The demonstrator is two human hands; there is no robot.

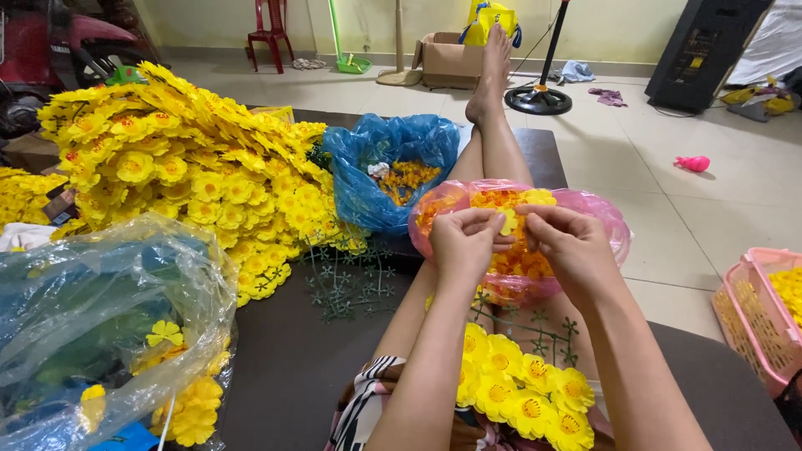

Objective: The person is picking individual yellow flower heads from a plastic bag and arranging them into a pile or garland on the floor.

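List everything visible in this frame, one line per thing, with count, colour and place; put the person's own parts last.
small flower piece: one, yellow, pinched between both hands
pink bag: one, holds orange and yellow pieces, on the lap
blue bag: one, holds orange pieces, beyond the pink bag
flower heap: many, yellow, far left
flower bunch: one, yellow, near the right forearm
green stems: several, bare, on the dark mat
clear bag: one, near left
pink basket: one, holds yellow flowers, right edge
cardboard box: one, brown, by the wall
red chair: one, back left
legs: stretched forward
left hand: on the piece
right hand: on the piece
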